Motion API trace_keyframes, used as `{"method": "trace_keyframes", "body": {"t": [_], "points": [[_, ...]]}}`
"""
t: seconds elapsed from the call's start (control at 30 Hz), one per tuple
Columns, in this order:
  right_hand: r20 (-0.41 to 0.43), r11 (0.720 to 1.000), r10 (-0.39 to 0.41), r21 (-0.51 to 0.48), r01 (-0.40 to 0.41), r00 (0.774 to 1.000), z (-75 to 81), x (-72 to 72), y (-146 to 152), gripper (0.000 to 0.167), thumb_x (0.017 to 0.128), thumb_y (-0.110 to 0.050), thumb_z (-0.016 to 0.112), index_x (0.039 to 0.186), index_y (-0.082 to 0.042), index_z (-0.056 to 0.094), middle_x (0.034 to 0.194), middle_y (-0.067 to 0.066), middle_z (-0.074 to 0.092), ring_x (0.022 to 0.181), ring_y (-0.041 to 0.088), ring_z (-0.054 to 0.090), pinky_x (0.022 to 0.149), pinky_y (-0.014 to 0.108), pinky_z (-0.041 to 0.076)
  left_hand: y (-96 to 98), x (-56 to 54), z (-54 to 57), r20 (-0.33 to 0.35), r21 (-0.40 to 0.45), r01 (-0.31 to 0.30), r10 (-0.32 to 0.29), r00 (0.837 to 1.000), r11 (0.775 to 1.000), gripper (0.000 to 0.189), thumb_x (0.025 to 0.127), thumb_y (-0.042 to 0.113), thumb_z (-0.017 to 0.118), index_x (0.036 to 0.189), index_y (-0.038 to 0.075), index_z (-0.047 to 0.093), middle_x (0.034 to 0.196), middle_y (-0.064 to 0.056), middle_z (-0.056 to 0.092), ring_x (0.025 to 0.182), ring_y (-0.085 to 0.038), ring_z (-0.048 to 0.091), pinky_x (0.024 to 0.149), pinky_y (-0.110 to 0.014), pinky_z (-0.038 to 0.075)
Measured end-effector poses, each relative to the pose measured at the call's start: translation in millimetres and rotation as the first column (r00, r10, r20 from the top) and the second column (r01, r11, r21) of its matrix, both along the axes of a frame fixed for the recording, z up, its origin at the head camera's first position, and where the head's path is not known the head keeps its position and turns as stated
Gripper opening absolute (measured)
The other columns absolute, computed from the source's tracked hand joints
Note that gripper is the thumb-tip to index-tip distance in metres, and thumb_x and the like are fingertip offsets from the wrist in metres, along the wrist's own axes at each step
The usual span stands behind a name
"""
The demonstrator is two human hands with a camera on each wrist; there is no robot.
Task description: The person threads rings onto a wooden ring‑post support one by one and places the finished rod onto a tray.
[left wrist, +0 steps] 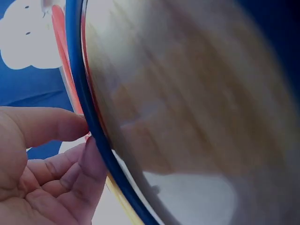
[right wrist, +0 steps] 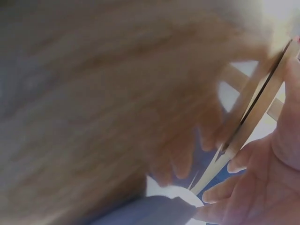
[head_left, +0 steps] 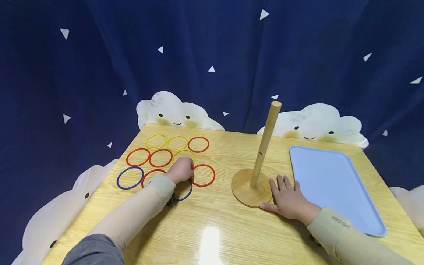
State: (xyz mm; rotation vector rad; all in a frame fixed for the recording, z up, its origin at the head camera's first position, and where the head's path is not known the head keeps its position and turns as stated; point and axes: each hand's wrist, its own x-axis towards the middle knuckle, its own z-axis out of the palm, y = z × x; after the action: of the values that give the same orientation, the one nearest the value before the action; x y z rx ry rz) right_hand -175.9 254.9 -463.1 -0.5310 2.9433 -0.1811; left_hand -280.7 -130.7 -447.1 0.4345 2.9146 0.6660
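Observation:
My left hand (head_left: 181, 169) pinches the far edge of a blue ring (head_left: 186, 195). In the left wrist view, thumb and forefinger meet at the rim of this blue ring (left wrist: 96, 117). In the head view, the hand and forearm hide part of it. My right hand (head_left: 291, 200) has its fingers spread and rests beside the round base (head_left: 243, 187) of an upright wooden pole (head_left: 266, 141), touching the edge of the base. The right wrist view shows the right hand (right wrist: 262, 187) low beside the edge of the base (right wrist: 255, 117).
Near my left hand lie red rings (head_left: 214, 176), yellow rings (head_left: 166, 137) and another blue ring (head_left: 117, 179), several in all. A pale blue tray (head_left: 326, 176) lies right of the pole on the wooden table (head_left: 185, 232). A dark blue curtain (head_left: 212, 33) hangs behind.

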Motion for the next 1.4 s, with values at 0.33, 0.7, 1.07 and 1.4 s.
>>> {"method": "trace_keyframes", "body": {"t": [0.33, 0.7, 1.07, 1.4], "points": [[0.035, 0.999, -0.038, 0.016, 0.038, 0.999, 5.3, 1.2, -6.0, 0.106, 0.092, -0.076, 0.055, 0.158, 0.005, 0.032, 0.158, 0.043, 0.018, 0.145, 0.063, 0.015, 0.103, 0.088, 0.004, 4.3, -2.6, 3.1, 0.033, -0.02, -0.03, 0.031, 0.999, 0.999, 0.027, 0.068, -0.007, 0.078, 0.064, 0.009, 0.057, 0.064, -0.001, 0.052, 0.06, -0.017, 0.043, 0.055, -0.027, 0.041], [0.051, 0.999, -0.043, 0.017, 0.042, 0.998, 6.4, 2.6, -6.3, 0.107, 0.092, -0.077, 0.053, 0.157, 0.006, 0.032, 0.158, 0.043, 0.018, 0.145, 0.063, 0.015, 0.103, 0.087, 0.004, 2.9, -3.9, -1.4, 0.007, -0.01, -0.039, 0.039, 0.999, 0.999, 0.03, 0.076, -0.003, 0.069, 0.057, 0.012, 0.051, 0.055, 0.003, 0.042, 0.053, -0.014, 0.034, 0.051, -0.025, 0.034], [0.037, 0.999, -0.037, 0.025, 0.036, 0.999, 8.5, 3.6, -5.6, 0.108, 0.092, -0.079, 0.051, 0.158, 0.005, 0.032, 0.157, 0.043, 0.02, 0.143, 0.064, 0.017, 0.103, 0.088, 0.008, 3.8, -7.6, 1.1, -0.006, 0.041, -0.02, 0.02, 1.0, 0.999, 0.039, 0.082, -0.005, 0.059, 0.056, 0.015, 0.037, 0.055, 0.004, 0.025, 0.052, -0.013, 0.02, 0.05, -0.025, 0.023], [0.034, 0.999, -0.04, 0.018, 0.04, 0.999, 8.5, 4.4, -5.2, 0.107, 0.092, -0.077, 0.053, 0.157, 0.005, 0.033, 0.156, 0.043, 0.021, 0.143, 0.064, 0.018, 0.103, 0.088, 0.009, -1.3, -2.1, 18.4, 0.26, 0.534, -0.211, 0.078, 0.963, 0.819, 0.018, 0.101, 0.0, 0.058, 0.113, -0.013, 0.065, 0.097, -0.015, 0.065, 0.08, -0.026, 0.068, 0.081, -0.043, 0.061]]}}
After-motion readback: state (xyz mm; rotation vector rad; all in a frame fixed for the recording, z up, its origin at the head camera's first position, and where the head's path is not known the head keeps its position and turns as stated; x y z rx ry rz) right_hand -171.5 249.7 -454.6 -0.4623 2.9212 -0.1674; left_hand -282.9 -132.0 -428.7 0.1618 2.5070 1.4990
